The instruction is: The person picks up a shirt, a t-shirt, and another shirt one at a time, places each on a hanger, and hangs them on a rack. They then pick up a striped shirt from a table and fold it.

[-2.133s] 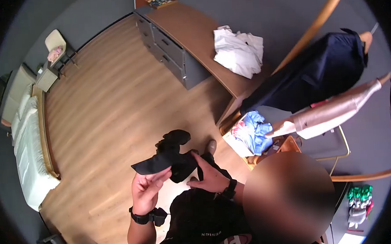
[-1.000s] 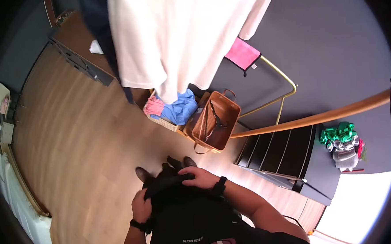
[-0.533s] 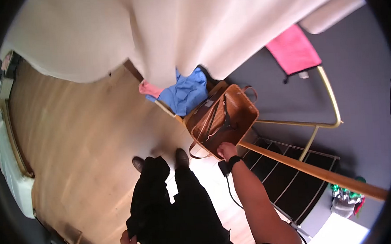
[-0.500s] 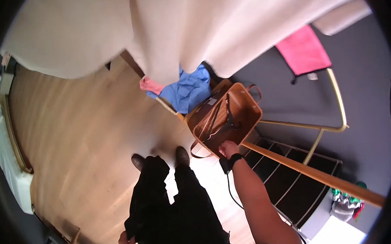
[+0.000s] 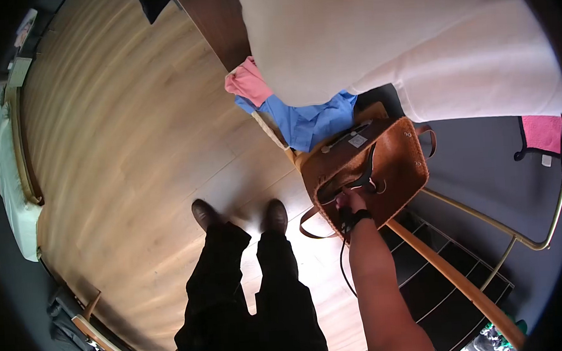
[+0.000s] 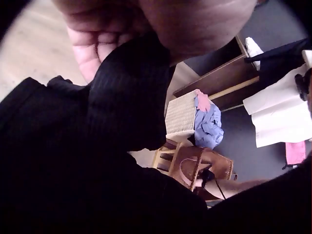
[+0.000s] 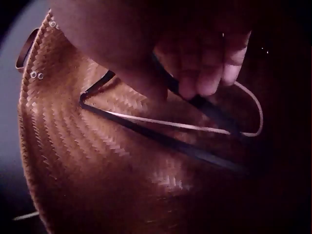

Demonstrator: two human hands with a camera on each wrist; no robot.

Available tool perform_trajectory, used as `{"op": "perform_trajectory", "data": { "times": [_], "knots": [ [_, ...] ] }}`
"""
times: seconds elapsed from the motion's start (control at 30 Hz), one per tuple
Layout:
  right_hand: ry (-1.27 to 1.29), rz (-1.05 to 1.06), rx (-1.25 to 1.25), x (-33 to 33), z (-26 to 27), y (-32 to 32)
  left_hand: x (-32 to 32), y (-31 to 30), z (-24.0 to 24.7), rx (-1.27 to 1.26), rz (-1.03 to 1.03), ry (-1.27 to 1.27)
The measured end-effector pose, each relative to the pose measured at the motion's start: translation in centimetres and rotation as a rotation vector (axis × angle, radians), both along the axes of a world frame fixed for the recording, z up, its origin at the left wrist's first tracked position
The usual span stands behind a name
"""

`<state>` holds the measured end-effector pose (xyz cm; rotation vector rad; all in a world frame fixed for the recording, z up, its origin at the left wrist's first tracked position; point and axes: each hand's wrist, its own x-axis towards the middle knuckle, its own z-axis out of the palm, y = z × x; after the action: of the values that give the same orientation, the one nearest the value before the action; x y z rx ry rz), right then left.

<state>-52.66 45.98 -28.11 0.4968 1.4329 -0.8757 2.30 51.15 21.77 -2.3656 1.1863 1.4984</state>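
My right hand is down inside a brown woven basket with leather handles. In the right wrist view, its fingers and thumb pinch the black bar of a clothes hanger, whose angled corner shows against the weave. A thin pale hanger wire runs close beside it. My left hand grips the band of a black garment, which fills much of the left wrist view. In the head view the left hand is mostly cut off at the bottom edge, beside the dark trousers.
A white wicker basket with blue clothing and pink clothing stands beside the brown basket. A pale hanging garment overhangs them. A wooden pole and brass rail are at the right, near a dark rack.
My hands have come apart from the black garment they both held; the left keeps it low at the side. The right has reached into the brown basket and pinches a hanger. The view has turned downward.
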Motion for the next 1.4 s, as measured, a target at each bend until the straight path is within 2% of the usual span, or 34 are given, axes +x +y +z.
{"op": "perform_trajectory", "data": {
  "times": [0.1,0.17,0.2,0.23,0.3,0.33,0.37,0.43,0.47,0.5,0.57,0.6,0.63,0.7,0.73,0.77,0.83,0.9,0.97,1.0,1.03,1.1,1.17,1.33,1.4],
  "knots": [
    [0.050,0.109,-0.190,1.5,4.1,-2.3,-0.8,-0.2,0.0,-0.017,0.087,0.030],
    [0.071,-0.250,0.092,2.9,7.4,-4.5,0.3,0.9,-1.0,-0.014,0.035,-0.015],
    [0.034,-0.248,0.043,2.6,6.6,-4.3,0.2,1.3,-1.1,0.075,0.173,-0.028],
    [0.031,-0.253,0.050,2.4,6.4,-4.0,0.4,1.7,-1.3,0.081,0.169,-0.032],
    [0.169,-0.116,-0.056,1.7,6.4,-3.2,1.0,3.2,-1.7,-0.065,0.072,0.045],
    [0.321,0.076,0.032,2.1,10.8,-5.2,1.1,2.8,-1.4,-0.118,-0.044,0.086],
    [0.324,0.075,0.027,2.3,11.6,-5.1,0.9,2.5,-1.2,-0.123,-0.045,0.089],
    [0.339,-0.270,-0.287,2.2,14.2,-4.8,0.3,1.8,-0.4,-0.120,0.024,0.103],
    [0.344,-0.294,-0.308,2.1,16.5,-5.1,0.1,1.6,0.0,-0.123,0.060,0.114],
    [0.398,-0.299,-0.230,2.1,19.2,-4.9,-0.1,1.5,0.2,-0.142,0.058,0.127],
    [0.516,-0.111,-0.228,2.3,24.0,-3.4,-0.3,1.1,0.3,-0.308,0.004,0.089],
    [0.542,-0.079,-0.212,2.7,26.9,-2.8,-0.8,0.1,0.7,-0.471,-0.111,0.021],
    [0.567,-0.047,-0.198,3.3,29.5,-2.0,-1.3,-0.6,1.1,-0.510,-0.104,0.031],
    [0.593,0.040,-0.190,4.2,33.3,0.2,-1.8,-2.1,2.0,-0.598,0.168,0.119],
    [0.681,0.143,-0.189,4.8,35.2,1.2,-1.7,-3.3,2.8,-0.629,0.124,0.135],
    [0.771,0.245,-0.186,5.5,37.1,2.0,-1.7,-4.3,3.3,-0.704,0.187,0.202],
    [0.797,0.241,-0.298,7.1,40.3,3.8,-1.5,-6.5,5.7,-0.755,0.279,0.235],
    [0.809,0.302,-0.326,8.5,43.8,4.5,-0.9,-8.3,7.5,-0.902,0.193,0.218],
    [0.781,0.452,-0.354,10.1,48.3,4.2,-0.1,-9.6,7.3,-1.125,0.140,0.177],
    [0.846,0.538,-0.452,10.2,48.2,4.6,0.4,-9.9,7.6,-1.110,0.129,0.224],
    [0.686,0.499,-0.444,11.4,51.3,3.2,0.4,-10.7,8.2,-1.095,0.118,0.277],
    [0.531,0.434,-0.571,13.7,56.2,0.8,-0.7,-11.7,9.2,-1.099,0.171,0.406],
    [0.598,0.465,-0.746,15.1,57.3,-0.7,-2.3,-12.4,10.8,-1.134,0.150,0.459],
    [0.439,0.452,-1.090,18.3,62.3,-3.4,-3.9,-13.2,12.7,-1.221,0.096,0.524],
    [0.539,0.458,-1.153,18.9,63.9,-3.0,-3.9,-13.4,13.6,-1.253,0.097,0.549]
  ]
}}
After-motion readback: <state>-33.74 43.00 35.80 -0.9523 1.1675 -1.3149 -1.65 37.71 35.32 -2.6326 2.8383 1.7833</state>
